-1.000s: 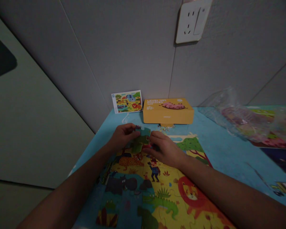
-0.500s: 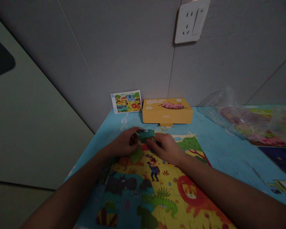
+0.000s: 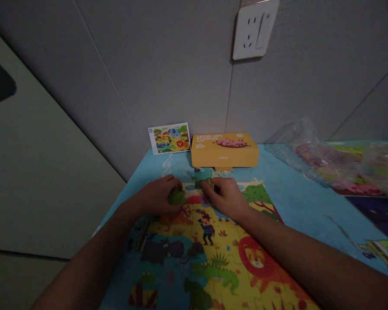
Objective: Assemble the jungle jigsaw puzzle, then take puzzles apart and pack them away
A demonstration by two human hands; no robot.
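Note:
A jigsaw puzzle with jungle animals lies mostly joined before me, showing a lion, a crocodile, a hippo and a figure in a hat. My left hand is closed on a green puzzle piece over the puzzle's upper left part. To its right, my right hand pinches a teal and green puzzle piece at the puzzle's far edge. My right fingers partly cover that piece and the blue elephant part beneath.
Behind the puzzle stand a yellow puzzle box and a picture card leaning on the wall. Clear plastic bags lie at the right on the blue table, beside a dark blue sheet. A wall socket sits above.
My left hand has let go of the teal piece and drawn left with the green piece. The teal piece now stays in my right hand alone, a little farther back.

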